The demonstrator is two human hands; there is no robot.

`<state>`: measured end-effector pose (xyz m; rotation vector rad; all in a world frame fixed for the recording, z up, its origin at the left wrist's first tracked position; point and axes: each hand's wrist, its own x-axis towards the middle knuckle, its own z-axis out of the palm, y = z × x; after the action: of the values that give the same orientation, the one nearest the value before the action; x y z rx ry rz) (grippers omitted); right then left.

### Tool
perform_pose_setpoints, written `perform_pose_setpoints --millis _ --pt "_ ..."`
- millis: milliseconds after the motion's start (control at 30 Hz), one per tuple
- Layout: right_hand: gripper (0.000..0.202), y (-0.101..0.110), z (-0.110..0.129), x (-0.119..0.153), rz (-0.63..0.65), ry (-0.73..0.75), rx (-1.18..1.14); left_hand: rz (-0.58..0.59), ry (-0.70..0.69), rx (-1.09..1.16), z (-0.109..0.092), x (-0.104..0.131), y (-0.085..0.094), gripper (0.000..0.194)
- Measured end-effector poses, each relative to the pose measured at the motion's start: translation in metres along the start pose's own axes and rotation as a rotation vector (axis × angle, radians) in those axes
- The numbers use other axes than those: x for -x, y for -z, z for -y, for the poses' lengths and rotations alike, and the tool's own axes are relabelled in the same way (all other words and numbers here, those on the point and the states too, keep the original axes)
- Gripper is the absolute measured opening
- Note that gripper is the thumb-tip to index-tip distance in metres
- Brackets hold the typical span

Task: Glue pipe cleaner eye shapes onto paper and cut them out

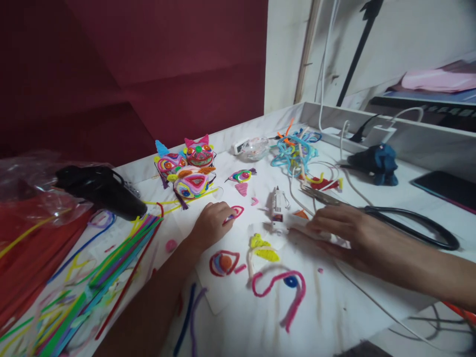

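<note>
My left hand (212, 224) is closed, its fingertips on a small pink-rimmed eye shape (235, 213) lying on the white table. On the right, my right hand (340, 229) reaches over the table beside a white glue gun (277, 206); its fingers are somewhat apart, but whatever lies under the palm is hidden. Black-handled scissors (412, 214) extend behind that hand. Nearer the front lie a red-rimmed eye piece with an orange centre (225, 263), yellow fuzzy pieces (265, 248) and a curved pink fuzzy stem (275, 282) beside a blue button-like piece (290, 281).
Colourful animal heads (191, 181) stand at the back. A bundle of fuzzy stems (107, 277) and a black object (102, 191) are at left. Tangled blue stems (293, 153), cables, a dark blue item (385, 163) and a phone (446, 188) occupy the right side.
</note>
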<state>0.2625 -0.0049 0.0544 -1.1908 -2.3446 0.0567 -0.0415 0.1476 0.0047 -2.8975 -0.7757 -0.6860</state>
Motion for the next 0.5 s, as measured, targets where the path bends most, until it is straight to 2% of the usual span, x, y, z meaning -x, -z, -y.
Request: perform_pose_setpoints --millis 167,300,400,500 --pt "0.016 0.004 -0.001 0.043 -0.129 -0.125 0.128 0.016 0.006 0.006 -0.003 -0.002 0.003 0.012" --pt "0.015 -0.004 -0.004 0.067 -0.058 -0.232 0.242 0.041 0.001 -0.012 -0.005 -0.004 0.005 0.013" --pt "0.020 -0.010 -0.006 0.069 0.008 -0.290 0.266 0.070 -0.021 -0.065 -0.004 -0.008 0.006 0.017" --pt "0.027 -0.012 -0.008 0.056 0.042 -0.258 0.261 0.110 -0.055 -0.139 -0.003 -0.012 0.008 0.020"
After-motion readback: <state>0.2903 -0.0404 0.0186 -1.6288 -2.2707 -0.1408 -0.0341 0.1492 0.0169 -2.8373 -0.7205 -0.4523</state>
